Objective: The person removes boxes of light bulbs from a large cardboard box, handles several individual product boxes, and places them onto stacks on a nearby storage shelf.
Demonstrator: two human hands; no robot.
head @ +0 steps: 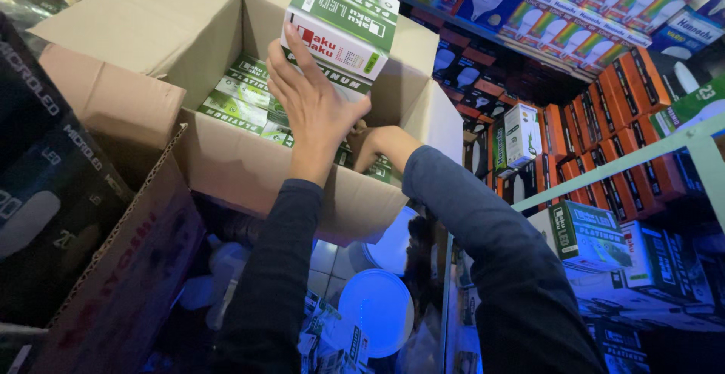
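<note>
Bulb box (343, 19), green-white, sits above the open carton (226, 170), tilted. I see left hand (313, 106) closed on its near end; right hand (370, 144) lower inside, grip hidden.

I am in a shop's stock corner for light bulbs, packed tight with boxed goods. To my right a shelf (649, 151) holds rows of orange boxes (604, 129) standing side by side, with colourful bulb boxes (596, 12) lined up on the level above and green-and-white boxes (585, 234) below the rail. In front of me an open carton (226, 163) is filled with more green-and-white packs (238, 98) laid flat in layers, and a dark bulb carton (45, 178) stands just to its left.
</note>
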